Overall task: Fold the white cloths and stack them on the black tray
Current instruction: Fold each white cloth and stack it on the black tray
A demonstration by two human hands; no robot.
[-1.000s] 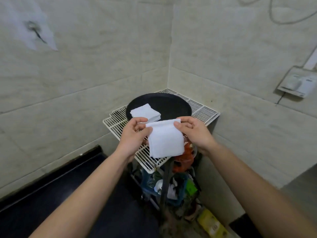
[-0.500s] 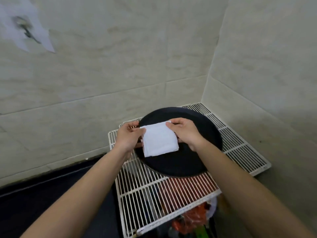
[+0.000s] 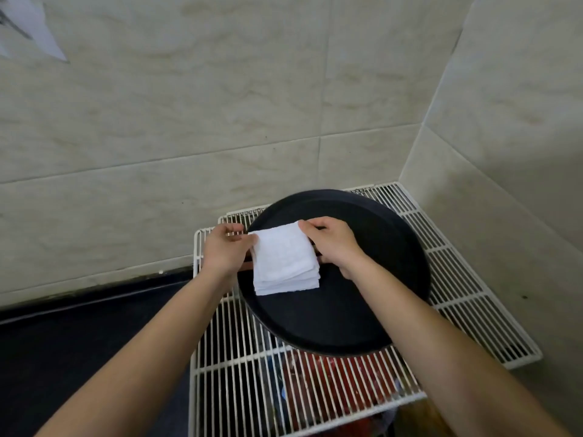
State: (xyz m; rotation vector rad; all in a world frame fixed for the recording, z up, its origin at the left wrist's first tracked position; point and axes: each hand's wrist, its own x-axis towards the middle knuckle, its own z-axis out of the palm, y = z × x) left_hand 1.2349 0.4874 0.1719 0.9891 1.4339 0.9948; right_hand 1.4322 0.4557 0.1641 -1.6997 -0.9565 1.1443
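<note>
The left hand (image 3: 224, 247) pinches the upper left corner of a folded white cloth (image 3: 284, 258) between thumb and curled fingers. The right hand (image 3: 334, 244) pinches the upper right corner in the same way, its knuckles turned toward the camera. Both forearms reach in from the lower edge of the view, and the two hands sit close together with only the cloth between them.

The cloth is roughly square and hangs or lies tilted, its top edge between the hands and its lower edge over the left part of the round black tray (image 3: 353, 313). Several layered edges show along the lower right side of the cloth. Whether these are folds of one cloth or other cloths stacked beneath it cannot be told, nor whether the cloth touches the tray's floor.

The tray rests on a white wire rack (image 3: 460, 288) set in the corner of two pale tiled walls (image 3: 252, 105). Through the bars of the rack, red items (image 3: 334, 380) show below, too blurred to name. A dark countertop (image 3: 63, 348) runs along the left wall beside the rack. A pale torn patch (image 3: 34, 29) sits on the wall at upper left.
</note>
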